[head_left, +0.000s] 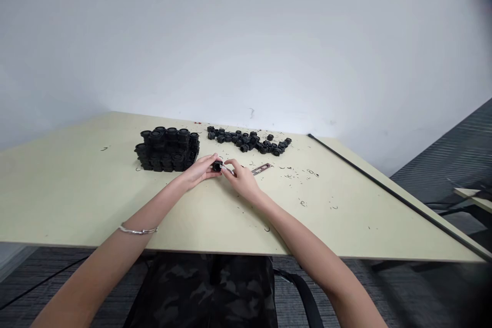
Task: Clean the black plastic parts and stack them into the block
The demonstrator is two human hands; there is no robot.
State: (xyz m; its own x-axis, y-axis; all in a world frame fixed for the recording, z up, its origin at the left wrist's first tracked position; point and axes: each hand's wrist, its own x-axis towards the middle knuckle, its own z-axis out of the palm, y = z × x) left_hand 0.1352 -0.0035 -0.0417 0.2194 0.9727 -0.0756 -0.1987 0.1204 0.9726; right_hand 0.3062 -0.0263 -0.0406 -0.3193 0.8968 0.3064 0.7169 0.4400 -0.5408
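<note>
While the left hand (pixel 199 171) and right hand (pixel 240 178) reach in over the pale table (pixel 69 200) with wrists bent, they curl toward each other and pinch a small black plastic part (pixel 217 166), just in front of a stacked block of black parts (pixel 166 149) and a loose heap of black pieces (pixel 246 139).

No readable txt anywhere, no labels, brands or nos., black parts (pixel 167 148) too small to tell
</note>
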